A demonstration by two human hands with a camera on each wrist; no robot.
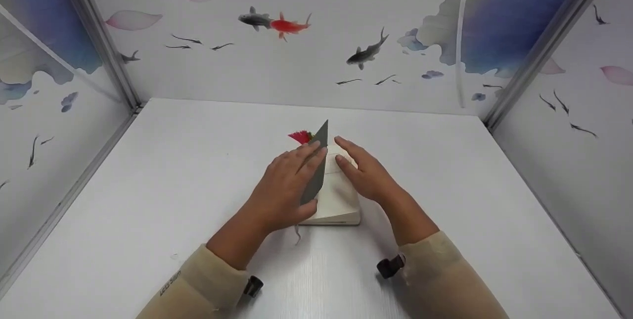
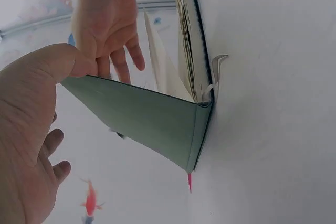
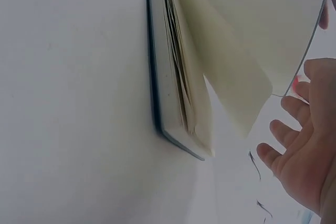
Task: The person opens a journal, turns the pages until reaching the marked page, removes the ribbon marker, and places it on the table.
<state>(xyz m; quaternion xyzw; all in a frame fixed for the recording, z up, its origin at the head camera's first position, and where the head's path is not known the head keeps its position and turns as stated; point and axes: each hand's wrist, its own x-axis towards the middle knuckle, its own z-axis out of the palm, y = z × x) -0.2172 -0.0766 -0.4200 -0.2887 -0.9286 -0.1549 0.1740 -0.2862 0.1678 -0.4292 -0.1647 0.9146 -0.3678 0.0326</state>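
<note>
A notebook with a dark green cover lies in front of me, its cream pages [image 1: 341, 200] facing up. The front cover [image 2: 142, 119] stands raised, nearly upright. My left hand [image 1: 287, 185] pinches that cover, fingers along its outer face and thumb at the near edge. One loose page [image 3: 236, 72] stands partly lifted between the cover and the page block. To the right, my right hand [image 1: 368, 170] is over the pages' right side, fingers extended and loosely spread, holding nothing. A red tassel [image 1: 299, 136] shows behind the cover; a pale ribbon [image 2: 219, 66] hangs from the near end.
The notebook rests on a white table [image 1: 207, 160] enclosed by white panels [image 1: 316, 76] printed with fish, petals and blue leaves. Metal posts [image 1: 101, 37] stand at the back corners. A black wrist device [image 1: 390, 266] sits at the right sleeve.
</note>
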